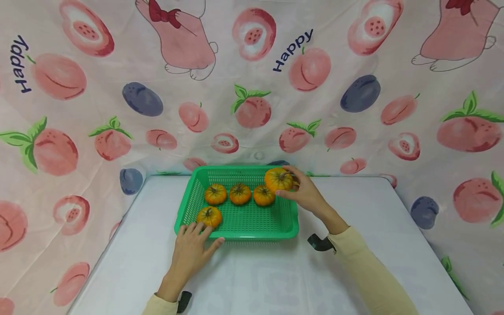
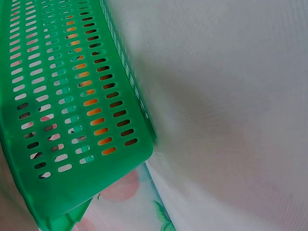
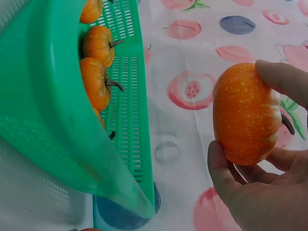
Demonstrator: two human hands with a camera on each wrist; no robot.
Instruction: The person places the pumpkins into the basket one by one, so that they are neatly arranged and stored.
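A small orange pumpkin [image 1: 278, 180] with a dark stem is in my right hand [image 1: 305, 191], raised above the back right corner of the green basket [image 1: 252, 235]. In the right wrist view, thumb and fingers grip that pumpkin [image 3: 245, 113] from opposite sides. Three more pumpkins sit in a row along the basket's back: left [image 1: 215, 194], middle [image 1: 239, 194] and right [image 1: 263, 195], the last partly covered by the raised one. My left hand [image 1: 191, 250] rests at the front left rim, fingers over it beside another pumpkin [image 1: 209, 217], thumb spread outside.
The basket stands on a white table [image 1: 260, 280] near its back edge. Behind and beside the table hangs a cloth [image 1: 252, 87] printed with peaches. Slotted side walls [image 2: 72, 96] of the basket fill the left wrist view's left part, with orange showing through.
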